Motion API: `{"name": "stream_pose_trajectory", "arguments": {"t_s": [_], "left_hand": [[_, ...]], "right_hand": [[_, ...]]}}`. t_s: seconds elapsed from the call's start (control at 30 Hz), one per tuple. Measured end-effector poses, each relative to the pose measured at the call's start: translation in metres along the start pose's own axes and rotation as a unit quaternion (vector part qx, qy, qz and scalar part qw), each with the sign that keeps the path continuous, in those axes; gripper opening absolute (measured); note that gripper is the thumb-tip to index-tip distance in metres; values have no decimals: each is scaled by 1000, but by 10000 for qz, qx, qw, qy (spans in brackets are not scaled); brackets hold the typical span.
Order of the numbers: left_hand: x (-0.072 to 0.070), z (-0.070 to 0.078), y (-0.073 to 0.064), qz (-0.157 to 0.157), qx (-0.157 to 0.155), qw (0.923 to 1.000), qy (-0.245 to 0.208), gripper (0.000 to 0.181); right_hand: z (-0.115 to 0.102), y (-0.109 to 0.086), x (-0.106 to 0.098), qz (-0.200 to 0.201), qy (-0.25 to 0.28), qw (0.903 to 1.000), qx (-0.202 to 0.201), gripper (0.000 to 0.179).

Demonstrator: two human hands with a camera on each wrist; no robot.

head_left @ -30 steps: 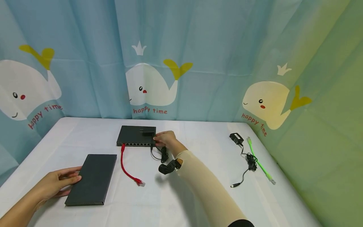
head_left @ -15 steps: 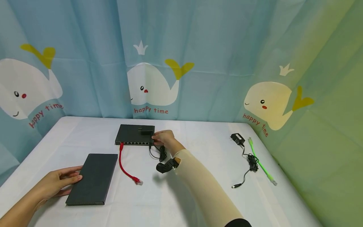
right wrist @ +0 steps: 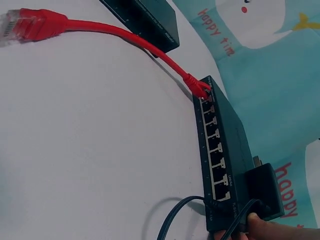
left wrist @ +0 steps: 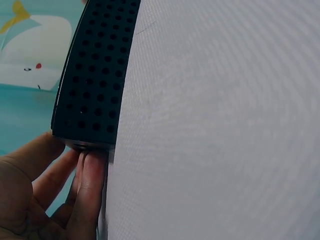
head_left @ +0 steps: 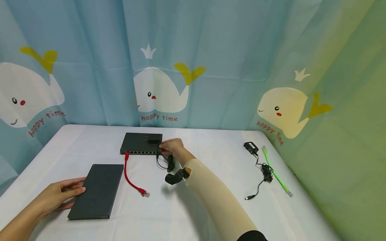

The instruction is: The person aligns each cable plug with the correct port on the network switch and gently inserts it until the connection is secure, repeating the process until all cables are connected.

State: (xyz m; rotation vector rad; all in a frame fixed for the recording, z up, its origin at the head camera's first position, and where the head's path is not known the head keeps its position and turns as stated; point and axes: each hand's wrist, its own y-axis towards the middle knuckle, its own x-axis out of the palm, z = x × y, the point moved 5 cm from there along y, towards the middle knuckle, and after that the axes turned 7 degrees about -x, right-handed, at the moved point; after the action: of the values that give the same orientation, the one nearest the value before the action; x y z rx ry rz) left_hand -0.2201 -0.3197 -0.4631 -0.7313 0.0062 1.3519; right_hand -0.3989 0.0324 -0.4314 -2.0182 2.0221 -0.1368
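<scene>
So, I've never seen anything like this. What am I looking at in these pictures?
No machine does the work here: it is a person using two bare hands. The wide picture comes from a camera worn on the head; the two close ones come from cameras on the wrists.

On the white table lie two flat black boxes. The far box has a row of ports with a red cable plugged in, and an adapter on top. At the right lie a second adapter and a green cable.

The right hand grips the far box at its right end. The left hand touches the near box along its left edge.
</scene>
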Motion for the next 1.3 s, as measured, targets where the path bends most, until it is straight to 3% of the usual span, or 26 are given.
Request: {"name": "stream_pose_trajectory", "arguments": {"t_s": [0.13,0.27,0.4,0.53,0.8,0.93,1.07,1.3], "left_hand": [[0,-2,-1,-8,-33,10000,-26,76],[0,-1,-2,7,-2,10000,17,76],[0,1,-2,17,5,10000,93,77],[0,2,-2,43,13,9999,126,77],[4,1,-4,135,-72,9995,264,78],[4,0,-4,162,-156,9993,315,79],[5,0,-4,227,-213,9990,319,81],[7,1,-3,245,-226,9990,311,83]], "right_hand": [[-2,-8,-5,322,2,9994,-138,20],[-11,-26,-11,441,335,9964,-649,24],[-18,-60,-7,3,696,9910,-1140,29],[-11,-100,11,-534,1016,9836,-1388,35],[28,-163,61,-1393,955,9784,-1192,39],[40,-177,80,-1524,925,9781,-1075,39],[49,-183,91,-1374,632,9841,-935,38],[58,-185,103,-1137,749,9861,-955,40]]}}
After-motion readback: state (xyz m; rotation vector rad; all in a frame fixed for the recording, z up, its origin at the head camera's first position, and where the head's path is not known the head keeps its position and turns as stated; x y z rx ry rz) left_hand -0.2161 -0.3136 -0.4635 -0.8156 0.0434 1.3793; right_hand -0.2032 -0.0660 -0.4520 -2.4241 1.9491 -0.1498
